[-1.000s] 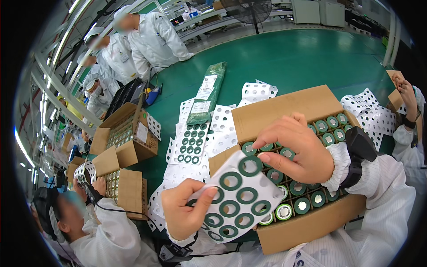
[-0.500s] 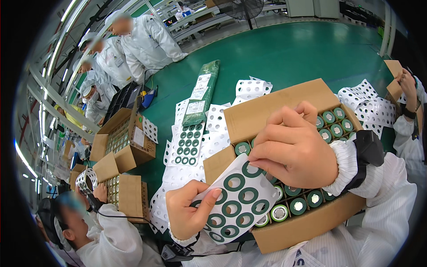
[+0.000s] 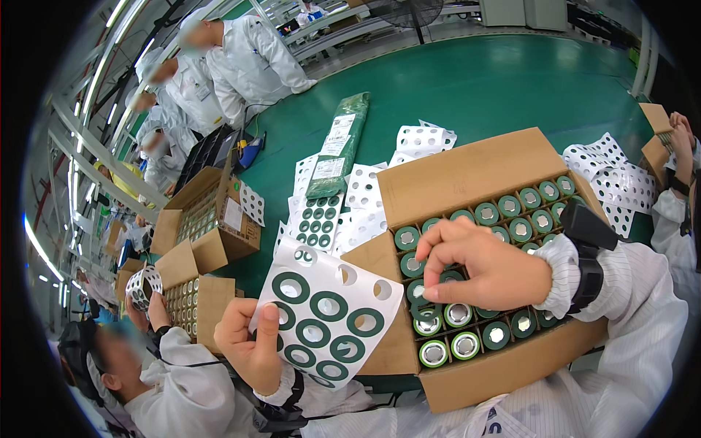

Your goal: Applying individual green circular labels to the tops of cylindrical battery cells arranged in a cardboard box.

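Observation:
My left hand [image 3: 252, 349] grips the edge of a white backing sheet [image 3: 330, 296] between thumb and fingers. Several green ring stickers remain on it, and a few holes near its top right have no green ring. Over an open cardboard box [image 3: 511, 371], my right hand [image 3: 485, 269] pinches a green ring sticker [image 3: 418, 293] at its fingertips, close above the cells. Cylindrical battery cells fill the box in rows with dividers. Many tops carry green rings, such as one cell [image 3: 496, 336]; a front-corner cell [image 3: 433, 353] shows a bare metal top.
Behind the sheet lie a green wrapped package [image 3: 342, 142] and punched white sheets [image 3: 365, 186]. More sheets [image 3: 613, 175] lie right of the box. On the left, a co-worker [image 3: 182, 372] handles a sheet beside other boxes of cells [image 3: 212, 306]. Several people stand at the far left.
My right hand has left the sheet with a green ring sticker and come down over the cells. My left hand has drawn the sheet leftward, away from the box.

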### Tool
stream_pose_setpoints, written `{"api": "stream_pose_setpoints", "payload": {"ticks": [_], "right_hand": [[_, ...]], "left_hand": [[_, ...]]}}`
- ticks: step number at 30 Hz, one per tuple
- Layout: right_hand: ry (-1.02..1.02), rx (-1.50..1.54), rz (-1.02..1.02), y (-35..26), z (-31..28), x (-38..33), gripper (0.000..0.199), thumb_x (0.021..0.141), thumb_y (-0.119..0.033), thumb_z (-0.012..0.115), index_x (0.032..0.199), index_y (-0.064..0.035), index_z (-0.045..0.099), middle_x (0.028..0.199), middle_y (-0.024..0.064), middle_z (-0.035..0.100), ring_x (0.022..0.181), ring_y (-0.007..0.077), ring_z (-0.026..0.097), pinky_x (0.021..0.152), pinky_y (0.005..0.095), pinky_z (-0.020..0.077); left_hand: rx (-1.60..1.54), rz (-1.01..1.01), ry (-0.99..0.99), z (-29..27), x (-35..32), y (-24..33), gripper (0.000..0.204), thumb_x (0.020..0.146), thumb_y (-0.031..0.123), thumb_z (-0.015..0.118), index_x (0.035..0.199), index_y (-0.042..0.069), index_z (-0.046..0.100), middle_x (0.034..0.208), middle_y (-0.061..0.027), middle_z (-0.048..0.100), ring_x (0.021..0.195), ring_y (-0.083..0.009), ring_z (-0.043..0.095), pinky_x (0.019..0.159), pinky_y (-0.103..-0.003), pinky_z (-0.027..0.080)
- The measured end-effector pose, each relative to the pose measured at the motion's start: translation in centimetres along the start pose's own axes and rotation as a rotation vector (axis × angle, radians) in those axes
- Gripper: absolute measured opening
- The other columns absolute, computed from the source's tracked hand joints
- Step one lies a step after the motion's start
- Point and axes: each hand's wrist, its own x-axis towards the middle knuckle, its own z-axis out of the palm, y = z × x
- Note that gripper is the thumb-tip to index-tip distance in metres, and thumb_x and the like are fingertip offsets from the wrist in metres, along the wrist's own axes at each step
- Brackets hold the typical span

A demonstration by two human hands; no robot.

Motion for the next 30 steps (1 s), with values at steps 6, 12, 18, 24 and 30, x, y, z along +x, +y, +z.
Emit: {"api": "stream_pose_setpoints", "payload": {"ticks": [6,12,18,24,30], "right_hand": [[-0.152,-0.126,0.222,0.8,1.8,-0.7,0.01,0.07,-0.02,0.069,0.071,-0.0105,0.066,0.102,0.0008,0.054,0.103,0.0202,0.042,0.092,0.0358,0.0239],[-0.128,-0.151,0.2,0.7,2.1,-0.8,0.009,0.069,-0.018,0.069,0.07,-0.01,0.066,0.099,-0.0002,0.054,0.101,0.0196,0.042,0.091,0.0354,0.0236],[-0.118,-0.175,0.189,0.8,2.2,-0.8,0.008,0.069,-0.017,0.068,0.069,-0.0101,0.066,0.098,0.0001,0.054,0.101,0.0201,0.043,0.091,0.0358,0.0243],[-0.104,-0.183,0.178,0.8,2.3,-0.8,0.007,0.068,-0.017,0.068,0.068,-0.0106,0.065,0.098,-0.0002,0.054,0.102,0.0204,0.043,0.091,0.0362,0.0245],[-0.094,-0.203,0.166,0.8,2.5,-0.9,0.006,0.068,-0.016,0.068,0.068,-0.0107,0.065,0.099,0.0006,0.054,0.103,0.021,0.042,0.091,0.0365,0.0245]], "left_hand": [[0.009,0.029,-0.003,-0.1,0.0,-0.3,0.023,0.082,0.013,0.065,0.068,-0.001,0.053,0.053,0.0038,0.045,0.049,-0.0022,0.031,0.045,-0.02,0.02],[0.002,0.029,-0.011,0.0,0.0,-0.4,0.023,0.082,0.012,0.066,0.069,-0.001,0.053,0.053,0.0036,0.045,0.049,-0.0022,0.032,0.045,-0.02,0.02],[-0.017,0.022,-0.01,0.0,-0.1,-0.3,0.023,0.082,0.012,0.066,0.069,-0.001,0.053,0.052,0.0037,0.045,0.049,-0.002,0.031,0.045,-0.02,0.019],[-0.003,0.038,-0.009,-0.1,-0.1,-0.4,0.023,0.082,0.013,0.065,0.069,-0.001,0.053,0.052,0.0036,0.045,0.049,-0.002,0.032,0.045,-0.02,0.019],[-0.014,0.04,-0.009,-0.1,-0.1,-0.5,0.023,0.083,0.013,0.065,0.069,-0.001,0.054,0.053,0.0035,0.046,0.049,-0.002,0.031,0.045,-0.02,0.019]]}}
